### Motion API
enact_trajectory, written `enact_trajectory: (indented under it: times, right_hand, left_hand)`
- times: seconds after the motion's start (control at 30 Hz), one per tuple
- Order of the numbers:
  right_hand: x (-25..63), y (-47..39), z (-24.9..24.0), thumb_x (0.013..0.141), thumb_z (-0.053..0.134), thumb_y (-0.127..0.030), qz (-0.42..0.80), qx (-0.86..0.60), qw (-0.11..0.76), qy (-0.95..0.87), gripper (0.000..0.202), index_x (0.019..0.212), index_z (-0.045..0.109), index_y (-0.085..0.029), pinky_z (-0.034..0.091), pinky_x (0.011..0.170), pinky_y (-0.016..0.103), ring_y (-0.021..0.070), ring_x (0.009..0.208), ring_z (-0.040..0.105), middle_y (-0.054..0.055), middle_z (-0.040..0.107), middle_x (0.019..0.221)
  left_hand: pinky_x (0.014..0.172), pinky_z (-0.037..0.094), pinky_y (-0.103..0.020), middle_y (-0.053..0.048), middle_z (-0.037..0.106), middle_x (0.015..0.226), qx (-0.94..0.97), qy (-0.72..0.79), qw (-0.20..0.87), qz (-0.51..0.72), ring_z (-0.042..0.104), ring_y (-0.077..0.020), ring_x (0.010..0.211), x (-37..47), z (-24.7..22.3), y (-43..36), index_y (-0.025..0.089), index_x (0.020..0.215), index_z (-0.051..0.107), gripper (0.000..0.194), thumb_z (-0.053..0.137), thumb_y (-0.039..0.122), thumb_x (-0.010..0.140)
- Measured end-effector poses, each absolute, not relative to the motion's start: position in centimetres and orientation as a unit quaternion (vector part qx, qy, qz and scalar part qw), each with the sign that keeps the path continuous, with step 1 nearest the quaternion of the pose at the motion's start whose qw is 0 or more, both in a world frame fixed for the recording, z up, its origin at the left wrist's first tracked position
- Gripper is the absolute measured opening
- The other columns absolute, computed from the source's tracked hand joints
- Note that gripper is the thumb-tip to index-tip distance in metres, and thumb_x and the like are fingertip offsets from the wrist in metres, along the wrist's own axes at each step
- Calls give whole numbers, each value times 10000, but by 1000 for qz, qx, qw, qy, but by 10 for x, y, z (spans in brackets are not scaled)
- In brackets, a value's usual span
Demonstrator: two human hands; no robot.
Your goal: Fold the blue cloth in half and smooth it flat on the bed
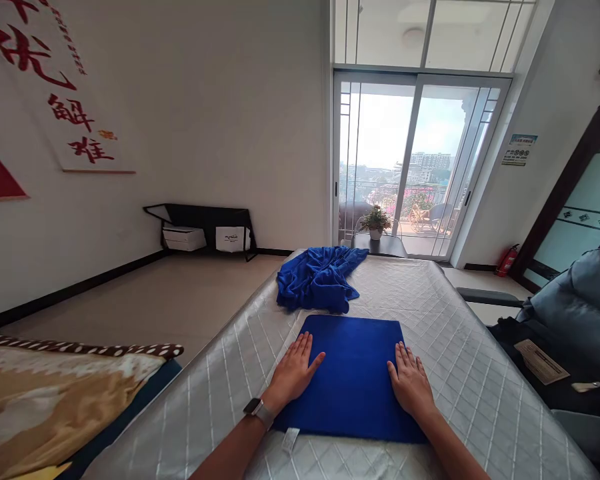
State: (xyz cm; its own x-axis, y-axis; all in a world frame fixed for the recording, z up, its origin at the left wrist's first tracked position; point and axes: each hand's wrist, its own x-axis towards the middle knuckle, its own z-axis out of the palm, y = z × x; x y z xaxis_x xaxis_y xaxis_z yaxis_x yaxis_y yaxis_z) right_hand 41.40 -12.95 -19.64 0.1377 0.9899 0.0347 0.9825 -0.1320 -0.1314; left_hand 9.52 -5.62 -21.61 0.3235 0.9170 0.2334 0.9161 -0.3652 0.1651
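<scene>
A blue cloth (355, 380) lies flat in a neat rectangle on the silver quilted bed surface (480, 360), a white tag (290, 439) sticking out at its near left corner. On its left edge rests my left hand (295, 373), fingers spread and a watch on the wrist. My right hand (411, 379) lies flat along the right edge, also with fingers stretched out. Neither hand grips anything. Beyond the flat cloth, a second blue cloth (320, 277) sits crumpled in a heap.
At the left is a brown and cream blanket (70, 400). A dark chair (585, 327) with a cardboard piece (541, 362) stands at the right. Farther back are a black rack (205, 217), a potted plant (376, 222) and glass sliding doors.
</scene>
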Motion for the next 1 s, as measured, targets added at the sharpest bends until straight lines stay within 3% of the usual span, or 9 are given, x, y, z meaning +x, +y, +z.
enact_trajectory:
  times: [0.3, 0.73, 1.0]
  right_hand:
    - [409, -142, -183, 999, 176, -400, 39, -757, 31, -651, 638, 1564, 182, -103, 92, 1213, 444, 227, 1512, 111, 57, 155, 1631]
    - [403, -183, -190, 997, 173, -466, 53, -754, 53, -653, 662, 1568, 161, -132, 60, 1227, 416, 198, 1515, 76, 16, 116, 1633]
    - [406, -184, -185, 991, 184, -450, 59, -756, 59, -650, 657, 1563, 202, -126, 55, 1225, 422, 204, 1514, 90, 23, 125, 1628]
  left_hand:
    - [1201, 236, -465, -188, 304, 1575, 814, 560, 8, 156, 256, -282, 1477, 93, -215, -59, 37, 1514, 338, 841, 184, 671, 983]
    - [1206, 240, -464, -175, 308, 1578, 815, 558, -4, 153, 252, -277, 1478, 93, -223, -54, 46, 1522, 325, 830, 219, 667, 981]
    - [1200, 242, -491, -211, 323, 1560, 821, 554, -33, 138, 273, -312, 1467, 118, -201, -71, 10, 1499, 358, 853, 201, 670, 983]
